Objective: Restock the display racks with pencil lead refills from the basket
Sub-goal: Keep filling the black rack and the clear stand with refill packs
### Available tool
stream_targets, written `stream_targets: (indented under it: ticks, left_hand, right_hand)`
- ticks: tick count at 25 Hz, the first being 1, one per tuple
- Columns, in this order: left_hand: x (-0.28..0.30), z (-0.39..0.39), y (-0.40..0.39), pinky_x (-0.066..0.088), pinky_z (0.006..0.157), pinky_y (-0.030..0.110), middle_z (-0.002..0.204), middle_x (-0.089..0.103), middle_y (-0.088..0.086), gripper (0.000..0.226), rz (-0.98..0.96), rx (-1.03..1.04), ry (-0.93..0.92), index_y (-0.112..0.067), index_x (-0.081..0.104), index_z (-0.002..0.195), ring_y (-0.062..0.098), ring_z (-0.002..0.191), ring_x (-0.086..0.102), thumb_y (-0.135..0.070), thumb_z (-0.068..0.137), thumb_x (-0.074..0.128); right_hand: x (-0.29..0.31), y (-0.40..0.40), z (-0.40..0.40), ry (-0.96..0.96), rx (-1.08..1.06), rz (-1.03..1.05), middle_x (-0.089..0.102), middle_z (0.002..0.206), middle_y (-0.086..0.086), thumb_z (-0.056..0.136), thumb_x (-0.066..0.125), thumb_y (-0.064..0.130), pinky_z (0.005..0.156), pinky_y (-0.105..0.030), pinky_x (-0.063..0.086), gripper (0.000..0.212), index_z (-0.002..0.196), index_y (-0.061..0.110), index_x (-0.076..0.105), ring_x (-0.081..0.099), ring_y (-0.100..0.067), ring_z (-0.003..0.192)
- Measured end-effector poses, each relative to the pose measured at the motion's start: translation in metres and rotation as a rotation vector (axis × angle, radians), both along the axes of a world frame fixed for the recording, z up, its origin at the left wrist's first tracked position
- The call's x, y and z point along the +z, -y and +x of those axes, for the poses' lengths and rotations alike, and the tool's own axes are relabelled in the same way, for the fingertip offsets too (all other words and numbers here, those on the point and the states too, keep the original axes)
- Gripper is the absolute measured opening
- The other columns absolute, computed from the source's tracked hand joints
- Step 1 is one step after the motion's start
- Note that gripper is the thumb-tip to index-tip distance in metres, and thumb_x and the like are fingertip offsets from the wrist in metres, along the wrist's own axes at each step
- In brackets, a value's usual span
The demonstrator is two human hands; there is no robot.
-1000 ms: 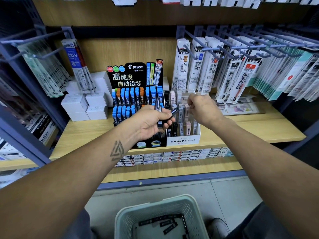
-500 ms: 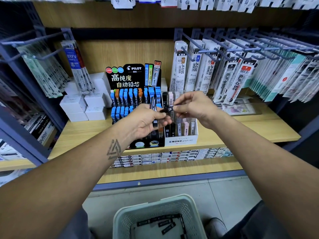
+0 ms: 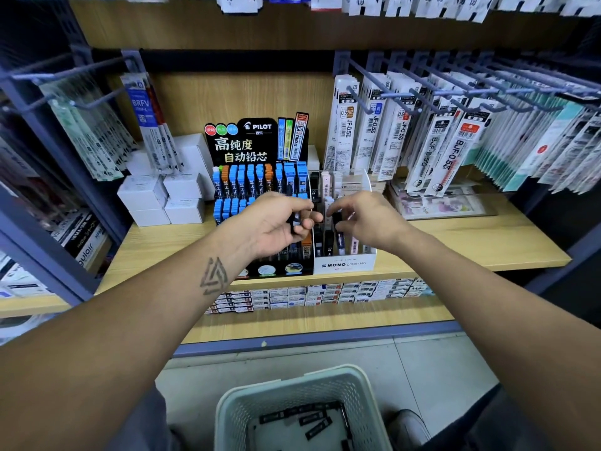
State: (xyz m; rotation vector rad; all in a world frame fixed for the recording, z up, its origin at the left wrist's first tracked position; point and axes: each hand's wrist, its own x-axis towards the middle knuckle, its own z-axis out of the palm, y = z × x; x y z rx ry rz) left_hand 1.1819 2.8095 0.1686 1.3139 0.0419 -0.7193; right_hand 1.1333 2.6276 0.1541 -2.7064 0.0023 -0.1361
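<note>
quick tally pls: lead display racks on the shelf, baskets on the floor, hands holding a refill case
lead display racks: 2, the black PILOT rack and the white MONO rack
baskets: 1, the basket
hands holding a refill case: 2, the left hand and the right hand
total: 5

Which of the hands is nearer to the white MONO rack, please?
Right. The right hand hangs directly over the MONO rack, pinching a refill above its slots; the left hand is over the neighbouring PILOT rack.
</note>
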Motion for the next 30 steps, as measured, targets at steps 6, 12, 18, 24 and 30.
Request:
stream_targets:
  ticks: [6, 12, 18, 24, 30]
  left_hand:
    - [0.003, -0.002, -0.005, 0.051, 0.054, 0.027, 0.083, 0.071, 0.018, 0.024, -0.040, -0.054, -0.036, 0.004, 0.056, 0.123, 0.020, 0.062, 0.062, -0.002, 0.101, 0.049]
    - [0.004, -0.004, -0.007, 0.054, 0.053, 0.029, 0.094, 0.070, 0.023, 0.026, -0.029, -0.083, -0.042, 0.003, 0.058, 0.125, 0.025, 0.066, 0.065, -0.005, 0.102, 0.050]
    - [0.005, -0.006, -0.009, 0.062, 0.068, 0.034, 0.098, 0.068, 0.031, 0.029, -0.086, -0.118, -0.061, 0.015, 0.055, 0.123, 0.030, 0.074, 0.072, 0.012, 0.096, 0.044]
    - [0.005, -0.011, -0.010, 0.063, 0.074, 0.039, 0.111, 0.067, 0.034, 0.032, -0.088, -0.238, -0.056, 0.011, 0.054, 0.129, 0.040, 0.096, 0.072, 0.010, 0.099, 0.044]
    - [0.002, -0.012, -0.008, 0.062, 0.079, 0.045, 0.113, 0.067, 0.033, 0.020, -0.137, -0.242, -0.085, 0.002, 0.060, 0.117, 0.043, 0.102, 0.070, 0.000, 0.101, 0.047]
  right_hand:
    - [-0.013, -0.006, -0.004, 0.033, -0.017, 0.054, 0.072, 0.098, -0.003, 0.085, 0.074, 0.006, 0.085, -0.031, 0.053, 0.022, 0.103, 0.018, 0.073, 0.065, -0.022, 0.092]
    - [-0.020, -0.013, -0.004, 0.007, -0.034, -0.018, 0.068, 0.091, -0.005, 0.086, 0.072, 0.006, 0.077, -0.032, 0.051, 0.014, 0.095, 0.015, 0.066, 0.062, -0.025, 0.086]
    - [-0.020, -0.012, -0.004, -0.034, -0.042, -0.115, 0.065, 0.085, -0.004, 0.088, 0.069, 0.011, 0.070, -0.028, 0.045, 0.006, 0.089, 0.017, 0.070, 0.064, -0.026, 0.086]
    - [0.012, -0.019, 0.002, -0.040, -0.174, 0.992, 0.074, 0.087, -0.011, 0.093, 0.068, 0.008, 0.073, -0.039, 0.060, 0.007, 0.093, 0.005, 0.074, 0.068, -0.020, 0.077]
    - [0.018, -0.029, -0.003, -0.070, -0.147, 1.272, 0.074, 0.084, -0.013, 0.091, 0.066, -0.003, 0.065, -0.031, 0.059, 0.009, 0.099, -0.003, 0.070, 0.071, -0.021, 0.074]
